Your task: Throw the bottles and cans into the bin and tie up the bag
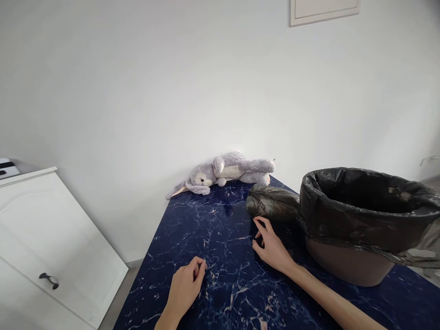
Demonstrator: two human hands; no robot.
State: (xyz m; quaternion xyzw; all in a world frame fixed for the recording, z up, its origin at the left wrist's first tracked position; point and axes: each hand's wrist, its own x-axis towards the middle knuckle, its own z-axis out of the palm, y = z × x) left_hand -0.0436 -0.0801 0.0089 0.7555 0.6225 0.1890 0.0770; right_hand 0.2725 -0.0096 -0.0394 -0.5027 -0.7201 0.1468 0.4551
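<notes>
My right hand (272,248) reaches over the dark blue marbled tabletop with its thumb and fingers apart and nothing between them. Its fingertips are at the near end of a roll of black bags (273,201); whether they touch it I cannot tell. Right of that hand stands a brownish bin (347,263), lined with a black bin bag (338,229) folded over its rim. My left hand (185,285) rests low over the table, fingers curled together, with nothing visible in it.
A grey plush bunny (230,172) lies on its side at the table's far edge, against the white wall. The blue table (206,238) narrows away from me. At left, lower down, is a white cabinet (51,238) with a dark handle (48,279).
</notes>
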